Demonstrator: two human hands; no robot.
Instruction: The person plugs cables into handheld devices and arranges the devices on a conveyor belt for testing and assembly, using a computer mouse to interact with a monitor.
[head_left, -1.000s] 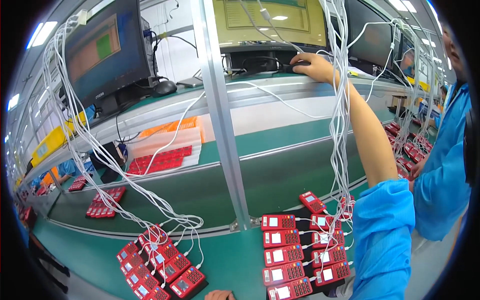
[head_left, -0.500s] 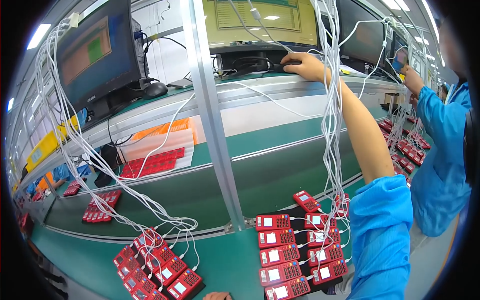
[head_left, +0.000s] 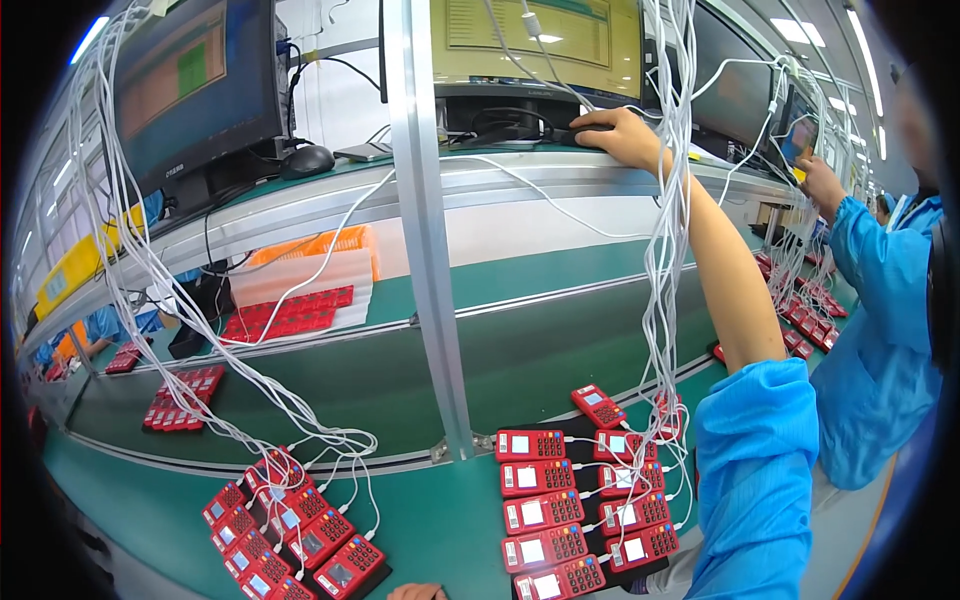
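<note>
My right arm, in a rolled blue sleeve, reaches up to the raised shelf. There my right hand [head_left: 628, 138] is curled over a black computer mouse [head_left: 592, 128], below a monitor [head_left: 540, 50] with a yellowish screen. Only a small piece of my left hand [head_left: 415, 592] shows at the lower edge; its fingers are mostly cut off. To its right, two columns of red card payment terminals [head_left: 540, 513] lie with lit screens and white cables plugged in. Another group of red terminals [head_left: 350, 567], also cabled, lies to its left.
White cable bundles [head_left: 665, 220] hang before my right forearm and at the left. A metal post [head_left: 425, 230] stands between. Behind are a second monitor [head_left: 195, 90], another mouse [head_left: 307, 161] and red terminals on a white sheet [head_left: 350, 300]. A co-worker in blue [head_left: 875, 330] stands at right.
The view has shifted slightly, so the terminals and bench appear a little further left and the shelf further right. My right hand stays on the mouse.
</note>
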